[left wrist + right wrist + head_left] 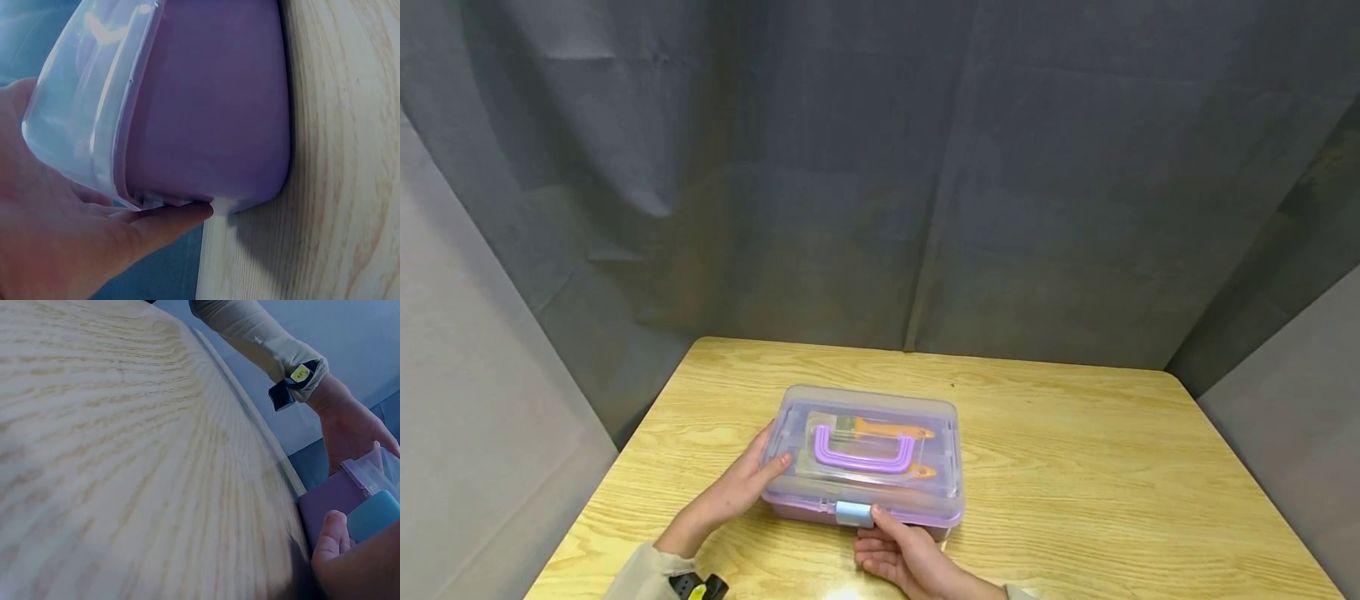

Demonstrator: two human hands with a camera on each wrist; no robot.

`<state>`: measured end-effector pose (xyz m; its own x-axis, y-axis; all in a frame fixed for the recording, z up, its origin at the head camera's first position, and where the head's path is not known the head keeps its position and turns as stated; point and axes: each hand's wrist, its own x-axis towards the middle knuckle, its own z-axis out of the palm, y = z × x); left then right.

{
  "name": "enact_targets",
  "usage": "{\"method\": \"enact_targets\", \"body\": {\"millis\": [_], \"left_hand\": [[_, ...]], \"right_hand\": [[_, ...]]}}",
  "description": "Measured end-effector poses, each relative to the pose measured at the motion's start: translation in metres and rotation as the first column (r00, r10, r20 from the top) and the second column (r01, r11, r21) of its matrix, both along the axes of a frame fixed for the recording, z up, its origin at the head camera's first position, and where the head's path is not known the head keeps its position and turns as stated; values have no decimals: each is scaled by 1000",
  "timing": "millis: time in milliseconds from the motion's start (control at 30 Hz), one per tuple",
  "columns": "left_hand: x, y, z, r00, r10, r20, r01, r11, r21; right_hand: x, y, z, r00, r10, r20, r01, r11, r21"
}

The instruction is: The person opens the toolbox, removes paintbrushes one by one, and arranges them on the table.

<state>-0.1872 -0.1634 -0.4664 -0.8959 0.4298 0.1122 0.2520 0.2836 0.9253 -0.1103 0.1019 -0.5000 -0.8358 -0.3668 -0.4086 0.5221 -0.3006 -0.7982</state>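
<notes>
A purple plastic storage box (950, 483) with a clear lid (880, 400) stands closed on the wooden table. On the lid lies a folded purple handle (865, 462), and through it show paintbrushes with orange handles (887, 429). My left hand (737, 487) grips the box's left end, thumb on the lid's edge and fingers along the side. At the front, the thumb of my right hand (917, 558) touches the right edge of the light blue latch (853, 514). The other right fingers curl below it; the box partly hides their tips in the right wrist view.
The wooden table (1112, 475) extends to the right of the box and behind it. Dark grey curtain (850, 208) hangs beyond its back edge, with pale panels (482, 400) at both sides. A dark strapped device (697, 586) sits on the left wrist.
</notes>
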Motion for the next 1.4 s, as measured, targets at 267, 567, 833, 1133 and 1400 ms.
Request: {"method": "enact_targets", "body": {"millis": [267,567,833,1133,1400], "left_hand": [[1,1,1,1000,9,3,-9,1000,13],[1,2,0,999,24,-27,-24,1000,-2],[1,2,-1,999,38,-31,-38,999,-23],[1,2,-1,999,39,-31,-39,999,-20],[0,1,-2,999,24,-42,-25,999,-20]], "right_hand": [[4,-4,6,997,-55,56,59,997,-57],[3,-7,6,998,-44,42,43,999,22],[2,-7,3,999,-32,-9,33,996,78],[0,-6,0,999,-38,-36,41,995,94],[0,-6,1,999,-29,-34,32,995,90]]}}
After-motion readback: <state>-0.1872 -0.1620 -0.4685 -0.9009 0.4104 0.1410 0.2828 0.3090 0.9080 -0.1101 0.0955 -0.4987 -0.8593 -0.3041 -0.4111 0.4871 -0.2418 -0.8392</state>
